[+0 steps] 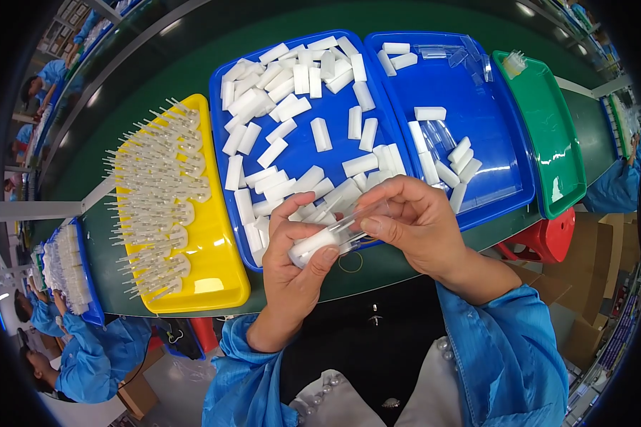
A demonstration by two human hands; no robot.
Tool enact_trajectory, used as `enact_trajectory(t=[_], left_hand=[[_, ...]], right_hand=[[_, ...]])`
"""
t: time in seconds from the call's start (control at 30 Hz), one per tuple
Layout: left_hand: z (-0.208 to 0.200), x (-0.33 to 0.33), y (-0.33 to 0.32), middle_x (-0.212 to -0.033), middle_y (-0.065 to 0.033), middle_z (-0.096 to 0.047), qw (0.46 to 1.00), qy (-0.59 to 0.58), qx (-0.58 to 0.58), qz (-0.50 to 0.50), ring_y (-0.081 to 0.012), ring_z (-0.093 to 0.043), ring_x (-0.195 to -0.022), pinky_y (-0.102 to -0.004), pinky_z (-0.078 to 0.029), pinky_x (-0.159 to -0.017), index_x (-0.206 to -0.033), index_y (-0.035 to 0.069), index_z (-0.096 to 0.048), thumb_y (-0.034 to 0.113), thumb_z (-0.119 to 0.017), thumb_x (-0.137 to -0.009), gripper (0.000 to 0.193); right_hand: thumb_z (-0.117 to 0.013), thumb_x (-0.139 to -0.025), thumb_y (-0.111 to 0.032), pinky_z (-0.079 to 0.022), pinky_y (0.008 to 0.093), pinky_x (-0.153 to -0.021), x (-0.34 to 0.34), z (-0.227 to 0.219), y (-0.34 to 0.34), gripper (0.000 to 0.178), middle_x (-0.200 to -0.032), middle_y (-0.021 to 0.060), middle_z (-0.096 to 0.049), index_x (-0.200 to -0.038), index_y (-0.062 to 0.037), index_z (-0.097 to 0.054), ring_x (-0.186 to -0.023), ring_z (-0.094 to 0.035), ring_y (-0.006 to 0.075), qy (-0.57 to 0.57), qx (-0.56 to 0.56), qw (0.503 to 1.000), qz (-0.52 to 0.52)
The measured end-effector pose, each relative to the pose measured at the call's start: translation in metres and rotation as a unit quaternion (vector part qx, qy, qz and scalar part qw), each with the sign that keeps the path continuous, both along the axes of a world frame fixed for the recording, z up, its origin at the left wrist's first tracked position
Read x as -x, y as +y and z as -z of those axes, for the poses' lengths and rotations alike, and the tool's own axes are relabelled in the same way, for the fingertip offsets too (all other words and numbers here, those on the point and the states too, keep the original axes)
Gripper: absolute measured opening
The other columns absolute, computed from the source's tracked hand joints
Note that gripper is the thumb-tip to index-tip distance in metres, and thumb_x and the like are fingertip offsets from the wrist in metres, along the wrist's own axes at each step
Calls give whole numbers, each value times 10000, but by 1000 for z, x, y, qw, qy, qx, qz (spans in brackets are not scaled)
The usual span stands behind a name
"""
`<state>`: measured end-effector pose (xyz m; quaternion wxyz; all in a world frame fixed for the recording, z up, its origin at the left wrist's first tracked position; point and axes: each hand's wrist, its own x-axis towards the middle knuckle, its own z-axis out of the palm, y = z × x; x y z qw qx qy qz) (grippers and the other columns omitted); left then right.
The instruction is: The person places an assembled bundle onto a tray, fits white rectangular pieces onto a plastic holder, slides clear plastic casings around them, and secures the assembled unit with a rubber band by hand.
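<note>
My left hand (292,267) is closed around a white cylindrical piece (312,245) with a clear plastic part at its end. The fingers of my right hand (424,224) pinch a clear plastic tube (356,222), which meets the white piece between my hands. How far one sits inside the other I cannot tell. Both hands are over the near edge of a blue tray (299,148) strewn with many white blocks (320,134). To its right, a second blue tray (470,99) carries clear plastic tubes (438,135) and several white pieces (429,114).
A yellow tray (217,260) at the left is crowded with translucent thin-stemmed parts (164,192). On the far right, a green tray (559,146) holds a small clear cluster (514,64). A red stool (548,238) and cardboard (584,274) stand beyond the table. Co-workers in blue (103,356) sit at left.
</note>
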<state>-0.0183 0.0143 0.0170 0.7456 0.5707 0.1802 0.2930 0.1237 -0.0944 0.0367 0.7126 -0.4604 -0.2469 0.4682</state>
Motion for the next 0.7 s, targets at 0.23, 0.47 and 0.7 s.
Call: enact_trajectory(t=[0.23,0.47,0.7], left_hand=[[4,0,2,-1269,-176,-381,1000,-18,-22,-12,-246,-586,-986,-297,-479,-812,-909,37,-562,118,-616,-841,118],[6,0,4,-1254,-200,-410,991,4,-131,-34,-263,-523,-1092,-325,-443,-849,-853,41,-569,127,-582,-858,87],[-2,4,2,-1277,-217,-396,994,49,-102,-4,-269,-500,-1111,-323,-430,-844,-862,60,-574,149,-648,-818,124]], right_hand=[[-632,-833,-50,-498,233,-790,4,-1,0,238,-999,111,-606,-1040,31,-546,-947,-601,146,-25,10,1000,4],[-640,-824,-38,-500,216,-753,8,2,-1,226,-979,119,-616,-1018,41,-556,-924,-613,143,-74,-6,997,20],[-644,-820,-37,-504,208,-746,-5,-8,1,260,-969,128,-633,-1053,46,-562,-909,-623,150,-60,63,996,-2]])
